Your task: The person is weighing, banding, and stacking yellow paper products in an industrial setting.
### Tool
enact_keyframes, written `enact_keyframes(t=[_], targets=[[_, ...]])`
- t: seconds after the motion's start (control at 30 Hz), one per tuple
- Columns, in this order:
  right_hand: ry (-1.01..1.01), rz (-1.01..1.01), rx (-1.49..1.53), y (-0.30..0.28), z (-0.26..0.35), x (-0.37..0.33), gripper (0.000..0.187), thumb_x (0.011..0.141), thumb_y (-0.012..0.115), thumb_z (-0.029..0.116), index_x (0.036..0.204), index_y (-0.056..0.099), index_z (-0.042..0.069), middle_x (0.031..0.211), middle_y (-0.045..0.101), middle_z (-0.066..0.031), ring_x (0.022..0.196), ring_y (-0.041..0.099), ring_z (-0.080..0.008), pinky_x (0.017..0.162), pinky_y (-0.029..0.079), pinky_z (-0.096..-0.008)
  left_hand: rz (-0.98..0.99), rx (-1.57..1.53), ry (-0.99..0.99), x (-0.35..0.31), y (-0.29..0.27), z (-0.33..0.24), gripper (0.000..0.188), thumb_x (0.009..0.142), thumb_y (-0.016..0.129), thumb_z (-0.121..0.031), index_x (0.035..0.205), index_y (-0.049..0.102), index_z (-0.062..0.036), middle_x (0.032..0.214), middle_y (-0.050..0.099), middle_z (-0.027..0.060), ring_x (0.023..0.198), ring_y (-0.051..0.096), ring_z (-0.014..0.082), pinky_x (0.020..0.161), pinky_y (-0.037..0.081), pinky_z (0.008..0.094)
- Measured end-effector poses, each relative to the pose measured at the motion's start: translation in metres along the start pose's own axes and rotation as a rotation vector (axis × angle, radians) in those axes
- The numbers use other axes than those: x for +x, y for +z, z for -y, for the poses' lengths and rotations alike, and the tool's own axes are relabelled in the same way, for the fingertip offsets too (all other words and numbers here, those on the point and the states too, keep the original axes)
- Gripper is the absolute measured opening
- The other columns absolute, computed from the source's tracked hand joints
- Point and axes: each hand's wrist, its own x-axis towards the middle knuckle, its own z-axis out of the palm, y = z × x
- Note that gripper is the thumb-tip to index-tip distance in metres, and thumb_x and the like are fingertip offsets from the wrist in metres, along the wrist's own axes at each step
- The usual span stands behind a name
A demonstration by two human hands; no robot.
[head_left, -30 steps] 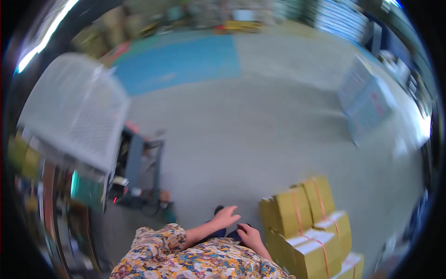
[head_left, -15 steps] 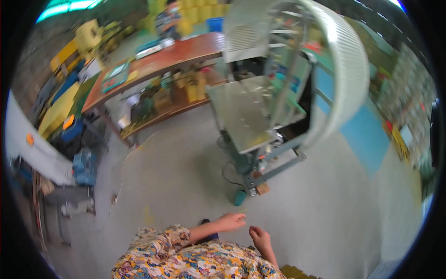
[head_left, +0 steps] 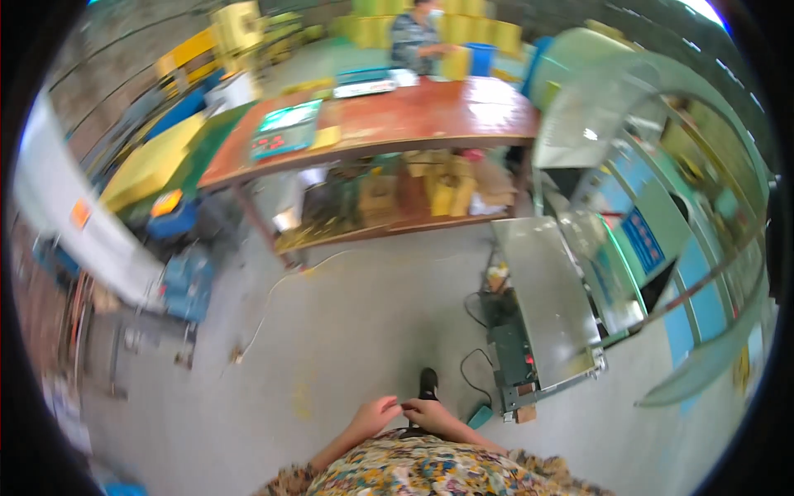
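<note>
At far left a white pillar (head_left: 91,211) leans across the view, an orange patch on it. Beside its lower end is a blue motor (head_left: 188,283), and above that lie yellow sheets (head_left: 157,161). A pale cord (head_left: 269,299) trails over the grey floor (head_left: 331,347). Further right runs a red-brown counter (head_left: 376,124), with a teal scale (head_left: 285,131) on its left end and yellow boxes (head_left: 451,188) on the shelf beneath.

Low in the middle, the left hand (head_left: 372,417) has its fingers loosely bent, its grip part open and bare. Across the counter is a person (head_left: 412,45) in a patterned shirt. A black shoe (head_left: 428,382) shows just above the right hand (head_left: 430,416), whose fingers curl toward the left fingertips; whether its grip has hold of anything, I cannot tell.

Just right of that hand, a green pedal (head_left: 480,416) sits on the floor near a machine (head_left: 542,302) with a flat metal top. A big see-through curved cover (head_left: 579,83) rises behind, at far right.
</note>
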Motion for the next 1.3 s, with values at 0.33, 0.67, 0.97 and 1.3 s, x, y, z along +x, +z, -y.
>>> enact_keyframes(t=[0.33, 0.67, 0.97, 1.3], targets=[[-0.026, -0.021, -0.055, -0.161, 0.015, 0.23, 0.037, 0.091, 0.058, 0.032, 0.118, 0.066, 0.007, 0.11, 0.069, -0.0175, 0.099, 0.067, -0.0323, 0.088, 0.051, -0.0377, -0.06, -0.076, -0.149, 0.204, -0.102, -0.063, 0.045, 0.091, 0.064, -0.028, 0.125, 0.059, 0.001, 0.11, 0.07, 0.0158, 0.098, 0.067, 0.0157, 0.086, 0.052, 0.029], [-0.073, 0.322, -0.083, -0.142, 0.095, 0.432, 0.037, 0.091, 0.057, 0.032, 0.119, 0.066, 0.009, 0.105, 0.07, -0.015, 0.095, 0.068, -0.0292, 0.084, 0.052, -0.0381, -0.443, -0.138, -0.224, 0.305, -0.284, -0.03, 0.041, 0.093, 0.064, -0.027, 0.122, 0.061, 0.0002, 0.108, 0.071, 0.015, 0.099, 0.068, 0.0194, 0.089, 0.052, 0.0317], [-0.043, 0.431, 0.051, -0.104, 0.203, 0.629, 0.036, 0.093, 0.058, 0.021, 0.124, 0.063, 0.002, 0.107, 0.07, -0.0083, 0.094, 0.064, -0.0144, 0.083, 0.052, -0.0302, -0.73, 0.077, 0.103, 0.466, -0.524, -0.076, 0.025, 0.09, 0.066, -0.01, 0.113, 0.064, -0.0008, 0.105, 0.071, 0.0115, 0.095, 0.067, 0.0185, 0.085, 0.052, 0.032], [-0.142, 0.264, 0.316, -0.18, 0.292, 0.751, 0.031, 0.095, 0.058, 0.017, 0.119, 0.063, -0.001, 0.104, 0.071, -0.0096, 0.093, 0.065, -0.015, 0.085, 0.051, -0.0291, -0.697, 0.727, 0.663, 0.7, -0.636, -0.182, 0.033, 0.079, 0.073, -0.012, 0.108, 0.064, 0.0019, 0.128, 0.058, 0.0176, 0.118, 0.055, 0.0355, 0.096, 0.046, 0.0423]])
